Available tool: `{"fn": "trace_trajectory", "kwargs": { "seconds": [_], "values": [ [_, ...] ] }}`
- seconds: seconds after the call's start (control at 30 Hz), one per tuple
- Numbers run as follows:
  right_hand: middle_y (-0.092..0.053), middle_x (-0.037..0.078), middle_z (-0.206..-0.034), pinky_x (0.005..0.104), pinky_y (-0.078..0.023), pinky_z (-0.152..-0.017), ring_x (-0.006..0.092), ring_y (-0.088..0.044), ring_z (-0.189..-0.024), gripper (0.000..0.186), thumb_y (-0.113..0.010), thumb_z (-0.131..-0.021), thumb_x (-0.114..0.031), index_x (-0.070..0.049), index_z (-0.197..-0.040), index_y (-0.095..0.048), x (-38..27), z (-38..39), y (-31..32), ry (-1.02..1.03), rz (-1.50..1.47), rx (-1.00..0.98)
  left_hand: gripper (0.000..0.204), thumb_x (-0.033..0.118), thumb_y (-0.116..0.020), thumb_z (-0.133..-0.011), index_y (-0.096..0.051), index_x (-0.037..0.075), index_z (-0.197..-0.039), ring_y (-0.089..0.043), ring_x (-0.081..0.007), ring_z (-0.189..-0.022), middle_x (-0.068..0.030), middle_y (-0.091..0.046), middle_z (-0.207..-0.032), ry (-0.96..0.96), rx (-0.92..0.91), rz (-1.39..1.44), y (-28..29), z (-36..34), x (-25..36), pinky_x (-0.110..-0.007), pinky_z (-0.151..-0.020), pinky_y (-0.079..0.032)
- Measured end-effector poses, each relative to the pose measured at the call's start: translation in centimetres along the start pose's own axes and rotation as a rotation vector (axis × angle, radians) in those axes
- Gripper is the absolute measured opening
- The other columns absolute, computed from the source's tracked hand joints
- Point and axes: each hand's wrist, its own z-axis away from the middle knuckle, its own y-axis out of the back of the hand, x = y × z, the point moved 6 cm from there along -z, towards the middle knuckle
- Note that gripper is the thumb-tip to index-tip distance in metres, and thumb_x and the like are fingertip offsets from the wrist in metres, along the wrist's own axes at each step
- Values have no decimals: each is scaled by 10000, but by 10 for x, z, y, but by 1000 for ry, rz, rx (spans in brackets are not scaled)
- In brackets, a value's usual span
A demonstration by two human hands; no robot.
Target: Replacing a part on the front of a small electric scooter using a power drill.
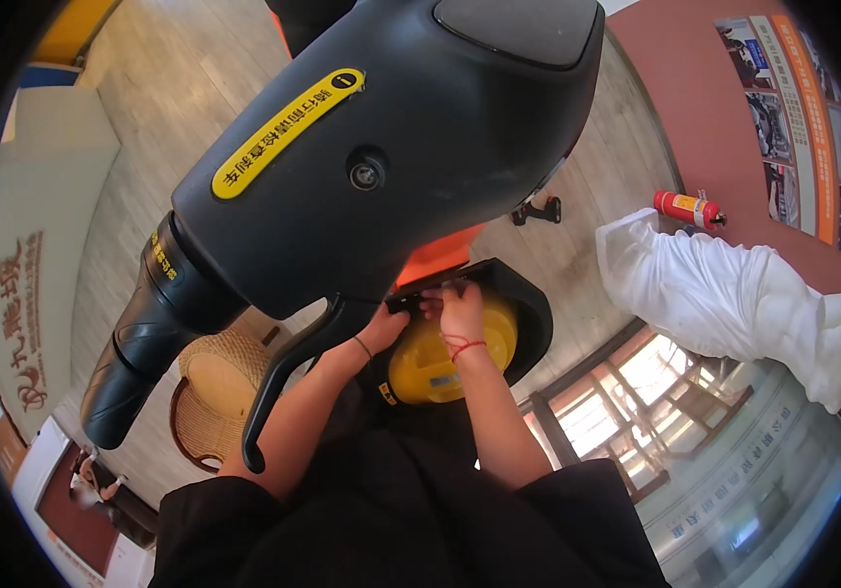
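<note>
A black handlebar cover (420, 127) of an electric bike or scooter, with a yellow sticker, fills the upper middle. Its rubber grip (136, 358) and curved brake lever (288, 377) reach down to the left. Under it, a yellow helmet (430, 358) rests in a black basket-like holder (535, 323). My left hand (381, 328) is closed at the holder's dark inner edge, its fingertips partly hidden. My right hand (462, 314) is above the helmet, fingers curled and pinched at that same edge beside the left. What either hand pinches is too small and dark to make out.
A woven chair (219, 392) stands on the wood floor to the left. To the right are a white-draped object (714, 294), a red fire extinguisher (690, 209) and a wall poster (792, 127). An orange panel (440, 257) shows below the handlebar cover.
</note>
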Motion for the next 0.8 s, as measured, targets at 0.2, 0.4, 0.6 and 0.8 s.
{"fn": "trace_trajectory", "kwargs": {
  "seconds": [0.2, 0.4, 0.6, 0.8],
  "values": [
    [-580, 101, -685, 241, -425, -440, 137, -534, -496, 96, -378, -895, -89, -7, -852, -401, -7, 3, 0, 53, 7, -1, 343, 309, -600, -641, -622, -14, -754, -582, -366, -731, -237, -590, -731, -10, -22, 24, 2, -1, 2, -403, -645, -467],
    [-598, 111, -717, 240, -422, -447, 142, -543, -512, 95, -380, -891, -84, 1, -879, -423, -4, -4, 2, 70, 37, -32, 317, 286, -601, -651, -619, 14, -813, -582, -359, -762, -219, -601, -769, -7, -82, -153, -10, -17, -24, -396, -661, -466],
    [-604, 118, -732, 243, -432, -475, 142, -553, -542, 108, -376, -892, -77, 18, -909, -425, -12, 0, 4, 74, 76, -55, 312, 277, -595, -676, -612, 41, -879, -583, -339, -799, -209, -604, -802, -72, -122, -119, -9, -16, -11, -382, -683, -463],
    [-600, 121, -727, 241, -430, -467, 142, -553, -541, 147, -397, -892, -89, 40, -935, -452, -12, 1, 3, 61, 85, -69, 364, 330, -603, -662, -623, 44, -887, -588, -314, -820, -196, -614, -828, 32, -267, -266, -18, -31, -28, -363, -709, -463]
  ]
}}
